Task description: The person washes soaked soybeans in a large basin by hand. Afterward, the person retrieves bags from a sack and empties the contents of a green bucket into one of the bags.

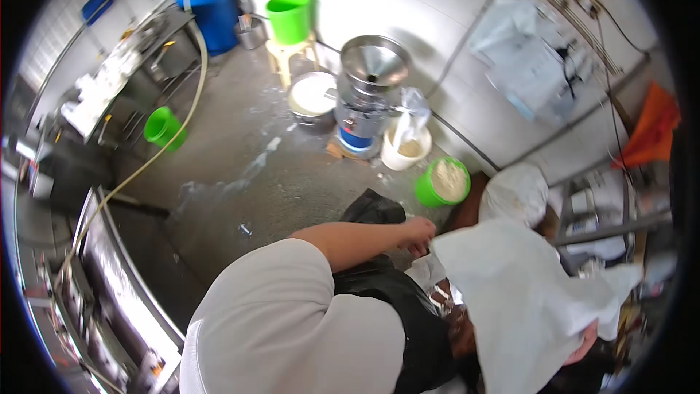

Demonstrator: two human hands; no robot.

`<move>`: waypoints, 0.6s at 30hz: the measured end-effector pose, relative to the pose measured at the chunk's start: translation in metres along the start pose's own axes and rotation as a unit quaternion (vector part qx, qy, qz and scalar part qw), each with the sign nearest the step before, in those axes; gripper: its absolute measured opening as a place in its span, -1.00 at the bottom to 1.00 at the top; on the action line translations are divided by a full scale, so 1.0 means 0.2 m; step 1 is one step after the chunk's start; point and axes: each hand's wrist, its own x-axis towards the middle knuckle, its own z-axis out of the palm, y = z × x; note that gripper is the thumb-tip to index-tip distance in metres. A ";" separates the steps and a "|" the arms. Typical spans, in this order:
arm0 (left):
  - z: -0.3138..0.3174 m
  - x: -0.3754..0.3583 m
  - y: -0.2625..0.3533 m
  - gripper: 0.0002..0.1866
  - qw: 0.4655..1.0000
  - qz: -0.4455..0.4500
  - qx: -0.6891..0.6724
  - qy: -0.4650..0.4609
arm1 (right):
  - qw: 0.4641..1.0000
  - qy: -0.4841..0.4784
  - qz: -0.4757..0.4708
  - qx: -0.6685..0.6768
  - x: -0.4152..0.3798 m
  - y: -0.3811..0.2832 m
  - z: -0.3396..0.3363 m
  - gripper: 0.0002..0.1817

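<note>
A large white cloth [518, 284] spreads across the lower right of the head view. My left hand [418, 235] is closed at the cloth's upper left corner, with its fingers curled and pinching the edge. At the lower right edge of the cloth, my right hand [583, 343] shows only in part; the cloth covers its fingers, so its grip cannot be made out. Below the cloth's left side, a brown surface with small shiny items is partly visible. My dark apron [394, 314] lies beside it.
Ahead stand a steel machine with a funnel [373, 66], a white bucket [405, 147], a green bucket of pale contents [446, 181], and a pot of white liquid [313, 95]. A green bucket tops a stool [292, 55]. A hose [197, 95] runs along the left. White streaks mark the floor.
</note>
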 end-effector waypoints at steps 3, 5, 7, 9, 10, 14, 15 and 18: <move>-0.35 -0.13 0.02 -0.67 0.994 -0.038 0.004 0.099 | 0.993 0.052 -0.109 -0.004 0.06 -0.14 0.16 -0.54; -0.38 -0.26 -0.04 -0.58 0.979 -0.071 0.175 0.079 | 0.983 0.029 -0.176 0.044 0.08 -0.29 0.34 -0.54; -0.12 -0.47 -0.08 -0.50 0.914 -0.054 0.403 -0.006 | 0.966 -0.029 -0.236 0.100 0.07 -0.46 0.55 -0.54; 0.14 -0.69 -0.16 -0.52 0.871 0.008 0.485 -0.080 | 0.941 -0.116 -0.282 0.146 -0.02 -0.61 0.77 -0.54; 0.22 -0.78 -0.18 -0.53 0.864 0.034 0.495 -0.087 | 0.925 -0.167 -0.300 0.163 -0.09 -0.67 0.86 -0.54; 0.28 -1.03 -0.16 -0.56 0.873 0.118 0.473 -0.006 | 0.842 -0.376 -0.340 0.184 -0.41 -0.86 1.21 -0.55; 0.27 -1.08 -0.17 -0.56 0.876 0.135 0.463 0.019 | 0.817 -0.425 -0.344 0.182 -0.50 -0.87 1.29 -0.55; 0.27 -1.17 -0.19 -0.58 0.883 0.176 0.429 0.073 | 0.759 -0.527 -0.344 0.166 -0.72 -0.94 1.50 -0.55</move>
